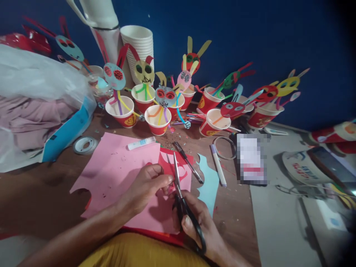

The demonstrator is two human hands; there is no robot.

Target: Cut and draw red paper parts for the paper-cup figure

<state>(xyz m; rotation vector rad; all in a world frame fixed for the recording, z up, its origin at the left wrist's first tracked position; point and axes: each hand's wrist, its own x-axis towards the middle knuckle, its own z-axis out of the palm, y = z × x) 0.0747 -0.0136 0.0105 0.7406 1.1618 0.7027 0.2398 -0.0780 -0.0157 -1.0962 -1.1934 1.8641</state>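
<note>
My right hand grips a pair of scissors by the black handles, blades pointing up and slightly apart. Just left of the blades, my left hand is closed in a pinch on a small piece of red paper, mostly hidden by the fingers. Both hands are above a large sheet of pink paper with cut-out edges. Red paper scraps lie behind the blades. A black pen and a cut piece of light blue paper are close by on the right.
Red and white paper cups with paper-faced puppets line the back, before stacked white cups and a jug. A glue stick, marker, tape roll and phone lie nearer. Plastic bag at left.
</note>
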